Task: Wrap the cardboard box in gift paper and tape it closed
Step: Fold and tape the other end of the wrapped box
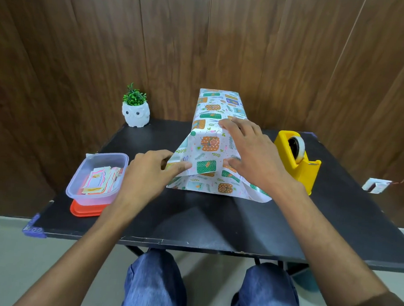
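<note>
Wood panelling backs a black table (192, 218); the covered box (219, 106) lies mid-table toward the far edge. At its near end the left hand (147, 173) pinches the loose gift paper (206, 174), while the right hand (250, 151) presses flat, fingers spread. The paper looks thin and tear-prone, so grip it at the folds.

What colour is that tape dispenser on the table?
Yellow. The tape dispenser stands right of the wrapped box, seen best in the head view.

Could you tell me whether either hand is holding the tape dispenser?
No, the tape dispenser stands apart; the left hand and right hand are on the gift paper.
</note>
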